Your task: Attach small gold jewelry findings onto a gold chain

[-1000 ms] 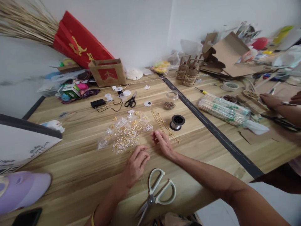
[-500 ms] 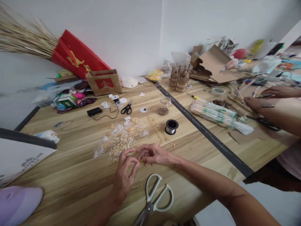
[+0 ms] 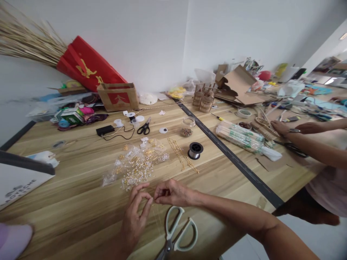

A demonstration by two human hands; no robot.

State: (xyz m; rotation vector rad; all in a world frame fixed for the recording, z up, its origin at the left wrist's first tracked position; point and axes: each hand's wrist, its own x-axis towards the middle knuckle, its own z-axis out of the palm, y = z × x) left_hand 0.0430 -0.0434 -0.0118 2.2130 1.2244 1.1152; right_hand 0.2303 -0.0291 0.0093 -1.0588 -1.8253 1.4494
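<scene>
My left hand (image 3: 137, 211) pinches a fine thread between thumb and forefinger, low over the wooden table. Close beside its fingertips, my right hand (image 3: 172, 193) is also pinched on the thin thread, which hangs faintly below. Just beyond them lies a pile of clear and gold beads (image 3: 138, 169) with small plastic bags. A gold chain (image 3: 179, 155) rests right of the pile, near a black spool of clear line (image 3: 195, 150). White-handled scissors (image 3: 173, 234) lie spread below my right hand.
Black scissors (image 3: 144, 127), a jar of beads (image 3: 187, 131) and a black box with a cable (image 3: 105, 130) lie further back. Packaged sticks (image 3: 240, 135) are to the right. Another person's hands (image 3: 280, 128) work at the far right. A white box (image 3: 24, 180) stands at left.
Both my hands sit slightly lower and further left in the view, with the right fingers closed more tightly. The view has shifted a little. The other person's hands have moved closer together.
</scene>
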